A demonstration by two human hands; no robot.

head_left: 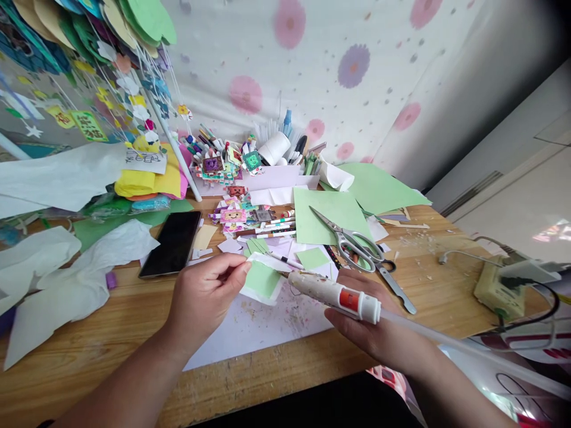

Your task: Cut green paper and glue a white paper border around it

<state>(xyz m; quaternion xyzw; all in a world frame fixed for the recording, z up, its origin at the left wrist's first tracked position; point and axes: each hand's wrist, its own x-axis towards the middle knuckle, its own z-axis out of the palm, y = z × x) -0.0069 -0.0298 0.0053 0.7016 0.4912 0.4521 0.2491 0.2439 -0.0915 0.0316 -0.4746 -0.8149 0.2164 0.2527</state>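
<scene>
Between thumb and fingers, my left hand (pixel 209 291) pinches the corner of a small white piece of paper with a green square (pixel 263 279) on it. My right hand (pixel 361 321) is wrapped round a white hot glue gun (pixel 321 288) with an orange patch. A long glue stick (pixel 468 351) sticks out of its back end. The nozzle points left and lies at the right edge of the green square; whether it touches cannot be made out. Underneath is a white sheet (pixel 232 339) with specks and scraps on it.
Steel scissors (pixel 352 241) lie on a green sheet (pixel 312 202) beyond my right hand. A black phone (pixel 172 244) rests left of centre. Crumpled white paper (pixel 89 273) covers the left side. Pens (pixel 214 142) stand at the back; a power strip (pixel 499 291) with cables is at right.
</scene>
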